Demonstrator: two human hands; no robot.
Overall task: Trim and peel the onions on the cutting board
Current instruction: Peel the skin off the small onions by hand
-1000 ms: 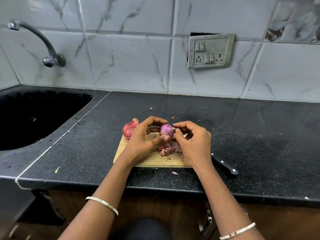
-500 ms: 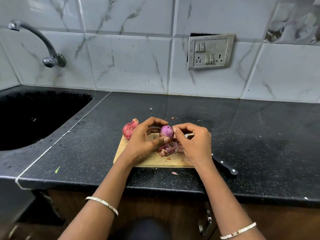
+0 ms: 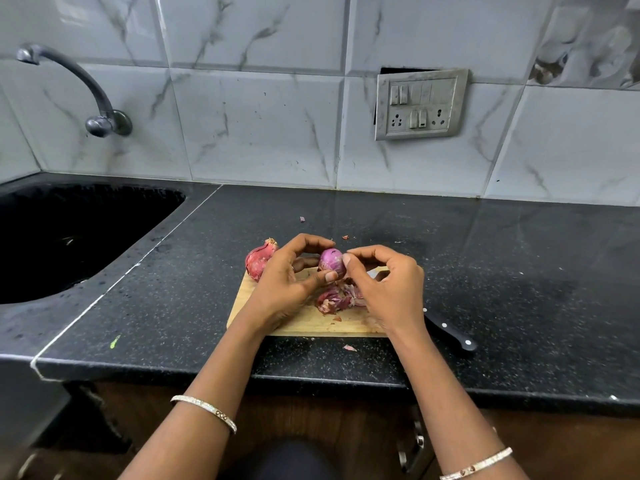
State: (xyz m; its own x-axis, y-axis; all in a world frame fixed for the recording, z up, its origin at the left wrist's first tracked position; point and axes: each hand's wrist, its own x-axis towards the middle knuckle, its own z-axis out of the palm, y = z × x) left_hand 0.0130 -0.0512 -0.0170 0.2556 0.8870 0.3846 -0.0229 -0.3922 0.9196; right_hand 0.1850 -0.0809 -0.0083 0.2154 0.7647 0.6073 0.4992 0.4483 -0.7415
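Peeled onion [image 3: 331, 260]: you hold it just above the cutting board [image 3: 311, 323]; which way its long axis points, you cannot tell.
Left hand [image 3: 287, 278]: your curled fingers and thumb grip it.
Right hand [image 3: 388, 285]: your fingertips pinch its right side.
Unpeeled onion [image 3: 259, 259]: on the board's far-left corner, tip up.
Peels [image 3: 337, 299]: heaped under your hands.
Knife [image 3: 450, 332]: on the bench, right, handle toward you.

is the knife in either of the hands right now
No: the knife lies on the counter right of the cutting board, while the left hand and right hand hold the peeled onion.
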